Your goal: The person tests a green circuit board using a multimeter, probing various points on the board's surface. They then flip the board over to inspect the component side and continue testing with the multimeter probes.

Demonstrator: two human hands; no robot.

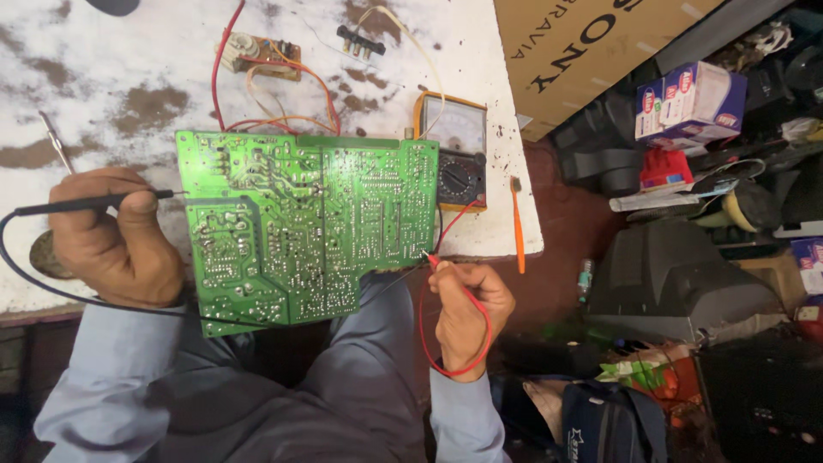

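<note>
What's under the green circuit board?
The green circuit board overlaps the multimeter's left edge and part of the white table; its near edge overhangs the person's lap. Whatever else lies beneath is covered.

Under the left hand's fingers the black probe's grip is partly covered, its lead leaves the frame's left edge, the red probe's tip beyond the right fingers is too small to judge, and the circuit board hides part of the meter.
</note>
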